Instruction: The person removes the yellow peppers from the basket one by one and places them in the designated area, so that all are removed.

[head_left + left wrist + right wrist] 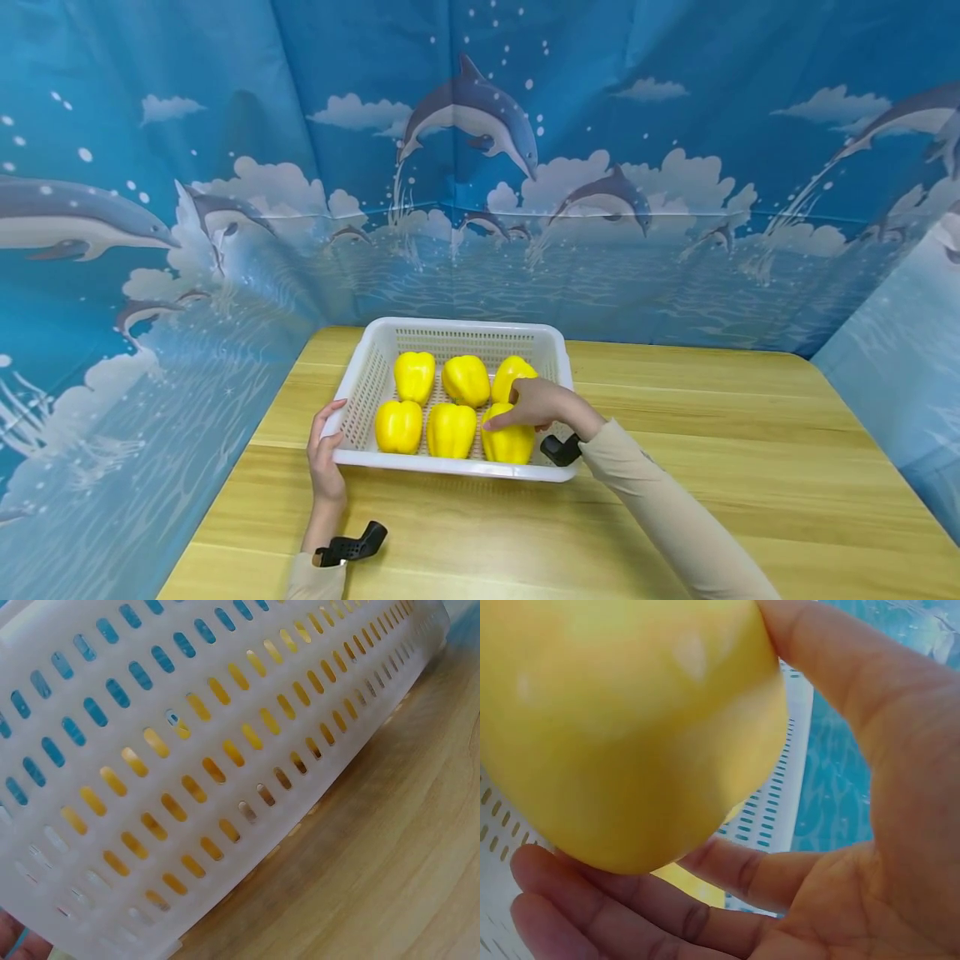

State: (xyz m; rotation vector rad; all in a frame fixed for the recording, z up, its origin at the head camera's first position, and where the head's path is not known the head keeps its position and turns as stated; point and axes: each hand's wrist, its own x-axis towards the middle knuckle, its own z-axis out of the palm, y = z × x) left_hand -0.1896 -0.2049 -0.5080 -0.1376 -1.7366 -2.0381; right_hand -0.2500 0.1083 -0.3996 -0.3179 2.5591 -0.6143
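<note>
A white plastic basket (457, 464) holds several yellow bell peppers (451, 431) in two rows. My left hand (327, 467) is at the basket's left side, its fingertips on the rim. In the left wrist view the slotted basket wall (225, 772) fills most of the picture, and only a bit of the fingers shows in the corner. My right hand (542, 403) reaches over the right side and holds the front right bell pepper (508, 442). In the right wrist view the thumb lies on one side of that bell pepper (637, 750), with the fingers curled round the other.
The basket stands on a wooden table (712, 433), close to its back edge. Behind and beside the table hangs a blue curtain (480, 275) printed with dolphins. Black wrist devices (352, 546) sit on both forearms, the right one over the basket's front right corner.
</note>
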